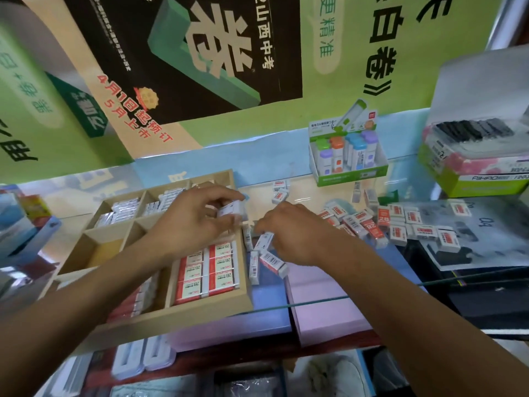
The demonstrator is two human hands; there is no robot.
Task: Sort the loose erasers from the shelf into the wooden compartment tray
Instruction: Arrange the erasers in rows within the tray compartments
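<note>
Now the left hand (197,219) is pinching an eraser (233,210) over the wooden tray (160,316); the right hand (289,230), beside the tray, is gripping another eraser (264,239). Better laying each flat, label up.

Red-and-white labelled 2B erasers (210,269) are seen under the left hand (190,222), in a pale wooden compartment tray (160,316). White, red-printed loose erasers (412,224) are scattered beyond the right hand (289,233).

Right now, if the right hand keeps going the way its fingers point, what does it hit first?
Probably the wooden tray: the right hand, gripping a loose eraser, points left at its right wall. Depth unclear.
</note>
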